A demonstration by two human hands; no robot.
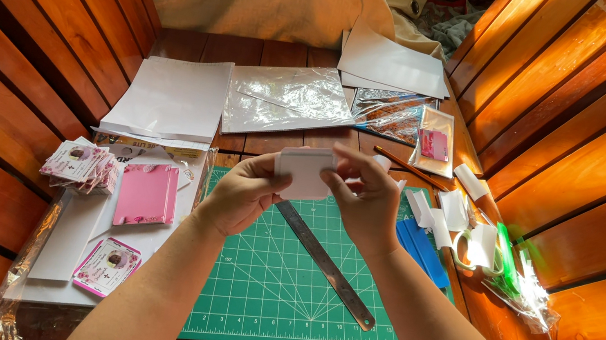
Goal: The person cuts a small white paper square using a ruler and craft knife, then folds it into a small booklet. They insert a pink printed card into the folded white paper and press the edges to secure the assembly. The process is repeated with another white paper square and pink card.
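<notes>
**Small white card in hand, most of the pieces waiting**

You hold a small white rectangular card (304, 172) up between both hands, above the green gridded cutting mat (265, 288). Your left hand (242, 194) pinches its left edge with thumb and fingers; your right hand (368, 200) is closed on its right side from above. The long steel ruler (326, 264) lies slantwise on the mat, touched by neither hand. To your left sit a stack of small pink-printed cards (80, 164) and a pink rectangular sheet (146, 194), which look like pieces already made up. To your right, white paper strips (449, 212) and blue strips (421, 251) lie loose, so I judge the work to be about midway, with this card unfinished.
</notes>
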